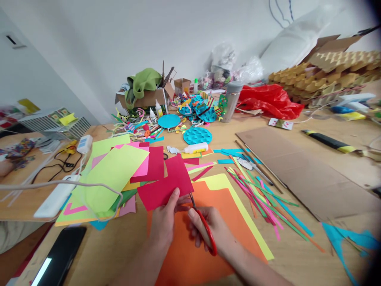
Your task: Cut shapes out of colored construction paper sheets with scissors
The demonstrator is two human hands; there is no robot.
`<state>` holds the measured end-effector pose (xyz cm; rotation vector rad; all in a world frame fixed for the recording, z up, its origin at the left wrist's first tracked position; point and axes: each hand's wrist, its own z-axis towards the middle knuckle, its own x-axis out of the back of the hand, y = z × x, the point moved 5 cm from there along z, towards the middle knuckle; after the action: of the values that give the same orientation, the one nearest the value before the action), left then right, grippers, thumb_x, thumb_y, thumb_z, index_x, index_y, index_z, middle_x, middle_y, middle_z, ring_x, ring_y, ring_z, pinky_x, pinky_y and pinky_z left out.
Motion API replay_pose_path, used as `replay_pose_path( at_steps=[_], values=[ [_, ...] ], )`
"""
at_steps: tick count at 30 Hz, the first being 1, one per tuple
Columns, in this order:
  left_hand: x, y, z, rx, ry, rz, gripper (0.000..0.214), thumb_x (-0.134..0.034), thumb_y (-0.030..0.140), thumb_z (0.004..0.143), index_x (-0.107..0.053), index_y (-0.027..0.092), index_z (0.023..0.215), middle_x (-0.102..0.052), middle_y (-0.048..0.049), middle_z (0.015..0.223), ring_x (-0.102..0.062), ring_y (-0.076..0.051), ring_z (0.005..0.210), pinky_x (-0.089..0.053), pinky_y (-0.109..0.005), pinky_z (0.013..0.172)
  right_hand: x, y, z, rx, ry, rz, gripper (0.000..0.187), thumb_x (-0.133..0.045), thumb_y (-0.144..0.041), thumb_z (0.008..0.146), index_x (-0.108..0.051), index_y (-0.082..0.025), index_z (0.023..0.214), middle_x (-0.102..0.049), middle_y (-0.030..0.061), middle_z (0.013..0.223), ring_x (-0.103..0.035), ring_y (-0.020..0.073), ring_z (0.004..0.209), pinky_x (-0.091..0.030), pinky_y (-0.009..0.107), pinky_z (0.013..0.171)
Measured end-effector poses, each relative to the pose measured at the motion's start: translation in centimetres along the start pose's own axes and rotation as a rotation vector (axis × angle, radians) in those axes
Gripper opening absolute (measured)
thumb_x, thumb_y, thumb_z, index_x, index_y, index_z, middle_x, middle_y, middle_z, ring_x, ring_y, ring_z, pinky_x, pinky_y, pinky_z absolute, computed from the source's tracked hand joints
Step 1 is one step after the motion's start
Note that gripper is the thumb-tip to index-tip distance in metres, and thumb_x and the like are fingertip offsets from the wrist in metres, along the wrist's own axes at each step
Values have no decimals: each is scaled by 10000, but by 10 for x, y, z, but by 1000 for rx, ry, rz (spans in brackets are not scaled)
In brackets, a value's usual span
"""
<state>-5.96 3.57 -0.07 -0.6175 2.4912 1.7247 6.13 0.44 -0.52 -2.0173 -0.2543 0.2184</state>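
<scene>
Paper strips lie scattered on the worktop, right of the orange sheet, with brown cardboard farther out on that side. Left of the orange sheet is a pile of coloured paper, crossed in view by a cable. Counted: one yellow sheet showing from under the orange sheet, one phone to its left, at least two blue discs and one steel flask beyond it. Above the orange sheet is the crimson paper, pinched by the left hand, thumb on top; the right hand has its fingers wrapped round the red-handled scissors, blades at the crimson paper's right edge, their opening too small to tell
</scene>
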Motion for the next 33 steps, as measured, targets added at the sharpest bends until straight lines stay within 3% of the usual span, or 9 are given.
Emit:
replay_pose_path(
  at_steps=[9, 21, 33],
  values=[
    [2, -3, 0, 17, 0, 14, 243, -732, 407, 684, -736, 168, 726, -733, -109, 766, -690, -265, 723, -561, -376, 631, 1, 0, 2, 3, 15, 62, 616, -473, -772, 704, -504, -164, 614, -543, -3, 479, -489, 83, 348, -333, 190, 323],
    [-3, 2, -2, 7, -35, 5, 293, -749, 373, 655, -709, 102, 757, -726, -123, 712, -696, -256, 678, -559, -352, 620, 2, -3, 1, 12, 27, 84, 592, -487, -757, 704, -501, -174, 598, -533, -12, 476, -480, 83, 340, -324, 189, 301],
    [4, 17, 4, -59, 94, -57, 294, -744, 342, 648, -687, 80, 767, -722, -121, 709, -696, -230, 653, -529, -273, 508, 4, -3, 0, 2, 35, 43, 627, -489, -778, 687, -518, -156, 620, -534, 6, 512, -499, 88, 359, -302, 179, 291]
  ],
)
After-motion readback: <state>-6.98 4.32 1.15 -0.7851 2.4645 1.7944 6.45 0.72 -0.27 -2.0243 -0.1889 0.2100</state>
